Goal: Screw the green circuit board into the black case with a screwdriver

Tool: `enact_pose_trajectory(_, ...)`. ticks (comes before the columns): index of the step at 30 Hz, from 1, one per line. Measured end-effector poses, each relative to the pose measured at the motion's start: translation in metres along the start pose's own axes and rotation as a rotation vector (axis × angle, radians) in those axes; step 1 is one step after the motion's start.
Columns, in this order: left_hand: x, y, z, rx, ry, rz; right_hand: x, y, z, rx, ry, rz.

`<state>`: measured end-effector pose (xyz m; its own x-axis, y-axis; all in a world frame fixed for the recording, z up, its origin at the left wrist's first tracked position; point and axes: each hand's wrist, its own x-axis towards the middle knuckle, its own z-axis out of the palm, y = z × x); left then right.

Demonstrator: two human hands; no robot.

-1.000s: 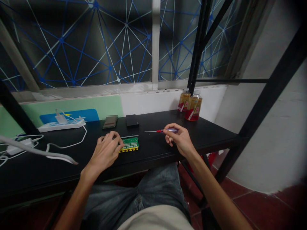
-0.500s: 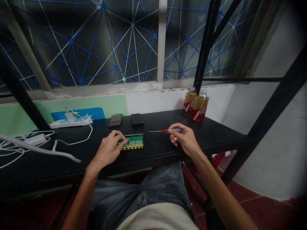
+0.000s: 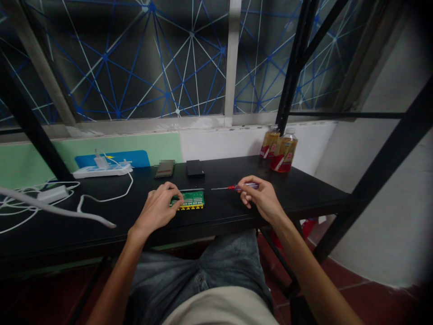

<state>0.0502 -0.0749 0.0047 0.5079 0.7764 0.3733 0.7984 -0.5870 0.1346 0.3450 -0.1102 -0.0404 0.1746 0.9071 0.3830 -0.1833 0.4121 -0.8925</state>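
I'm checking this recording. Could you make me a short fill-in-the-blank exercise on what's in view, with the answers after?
1. The right hand holds a screwdriver with its shaft pointing to the person's ____.
2. The left hand is at the end of a circuit board whose surface is ____.
3. The ports along the board's near edge are ____ in colour.
4. Toward the right end of the table stand ____ bottles.

Missing words: left; green; yellow; two.
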Motion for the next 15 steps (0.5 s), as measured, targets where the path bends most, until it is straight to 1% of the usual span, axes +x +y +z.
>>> enact_pose_trajectory(3, 0.002, 0.005, -0.002, 0.052, -0.024, -0.044, 0.0, 0.0, 0.001, 0.003, -0.007, -0.002)
enact_pose_trajectory(9, 0.003, 0.014, -0.001, 0.155, -0.073, -0.034, 0.001, 0.002, 0.0, 0.007, -0.02, -0.013)
enact_pose_trajectory(15, 0.002, 0.021, 0.002, 0.256, -0.048, -0.044, 0.0, 0.003, 0.001, 0.012, -0.024, -0.021)
